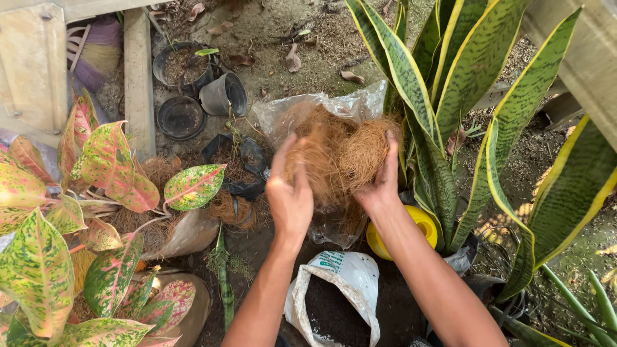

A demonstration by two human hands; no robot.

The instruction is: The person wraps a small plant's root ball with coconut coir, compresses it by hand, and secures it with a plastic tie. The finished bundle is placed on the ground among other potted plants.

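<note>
Gripping a clump of coconut fibre [337, 154] with my left hand [290, 193] and right hand [380, 183], I am holding it above its clear bag [334, 106], just left of the snake plant [443, 96]. Loose strands are risking a fall into the near soil sack [337, 302] if my fingers are pulling too hard.

Your left hand [290, 196] and right hand [380, 183] sit in a narrow lane. On the right, stiff snake plant leaves [421, 109] and a yellow pot [421, 222] hem you in. On the left, pink-speckled foliage [109, 167] crowds close. Below your wrists, an open white soil sack [344, 286] blocks the ground. Beyond the clear plastic bag [321, 106], bare dirt [283, 26] lies open beside empty black pots [202, 93].
</note>
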